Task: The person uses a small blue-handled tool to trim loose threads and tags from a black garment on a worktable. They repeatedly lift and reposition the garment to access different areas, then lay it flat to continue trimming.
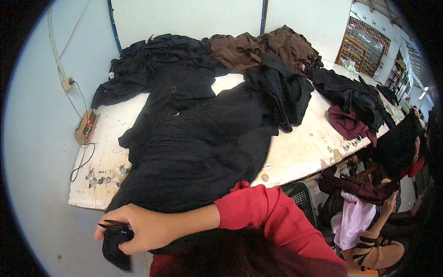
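A black garment lies spread across the table and drapes over its near edge. From the right, my right arm in a red sleeve crosses in front of me. My right hand, at the garment's near left end, is closed round small dark thread snips. Their two pointed blades stick out to the left between thumb and fingers, slightly apart. Black cloth hangs just below the hand; I cannot tell whether the fingers also grip it. My left hand is not in view.
The pale table carries black clothes, brown cloth and a maroon piece. A small box with a red light and cable sits by the left wall. At the right are a plastic crate and another person's arm beside pink cloth.
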Tool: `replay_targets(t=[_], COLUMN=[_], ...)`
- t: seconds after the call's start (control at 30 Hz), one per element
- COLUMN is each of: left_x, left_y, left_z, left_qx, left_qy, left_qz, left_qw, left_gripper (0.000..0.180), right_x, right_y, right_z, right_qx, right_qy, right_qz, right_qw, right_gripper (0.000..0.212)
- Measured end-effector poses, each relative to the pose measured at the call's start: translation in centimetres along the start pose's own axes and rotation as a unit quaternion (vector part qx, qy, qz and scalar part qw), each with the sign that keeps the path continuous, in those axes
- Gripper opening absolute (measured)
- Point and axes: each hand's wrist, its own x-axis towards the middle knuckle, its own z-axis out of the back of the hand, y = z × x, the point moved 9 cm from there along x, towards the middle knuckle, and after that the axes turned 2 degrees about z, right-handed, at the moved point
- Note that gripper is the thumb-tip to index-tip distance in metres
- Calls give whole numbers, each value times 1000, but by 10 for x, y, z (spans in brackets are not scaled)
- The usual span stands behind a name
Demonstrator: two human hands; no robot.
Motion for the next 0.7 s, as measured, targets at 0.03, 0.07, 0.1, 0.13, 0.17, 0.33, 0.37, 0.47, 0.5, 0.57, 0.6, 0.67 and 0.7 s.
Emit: replay_targets(t=[0.03,0.07,0.1,0.13,0.17,0.33,0.37,0.47,0.5,0.57,0.6,0.67,0.7], left_x=[9,15,27,40,65,66,53,46,25,44,21,-2,-21], left_y=[-2,-10,-17,-21,5,-3,-29,15,20,50,67,84,82], left_z=[8,20,32,41,22,177,212,255,283,217,219,214,221], left_qx=[62,117,175,228,231,392,430,361,297,398,447,492,480], left_qy=[5,2,1,0,26,-42,-58,-57,-86,1,48,55,17], left_qz=[-6,-18,-33,-42,-51,-20,-9,61,108,135,170,156,145], left_qw=[998,993,984,973,971,919,901,929,945,907,877,855,865], left_gripper=[43,43,43,43,44,45,45,46,53,55,55,55,55], right_x=[1,2,2,2,-8,9,14,-75,-119,-240,-263,-283,-267], right_y=[6,8,24,39,49,126,142,158,160,193,173,162,137], right_z=[-1,-3,5,14,55,133,166,343,402,503,497,467,436], right_qx=[26,38,59,30,-29,-185,-206,-155,-212,-435,-587,-561,-476], right_qy=[-9,7,-28,-64,-141,-309,-347,-537,-553,-543,-586,-589,-601], right_qz=[42,21,74,99,110,56,128,47,39,16,-157,-122,-172], right_qw=[999,999,995,993,983,931,906,828,805,719,536,569,619], right_gripper=[36,39,37,35,34,25,27,32,35,42,49,56,62])
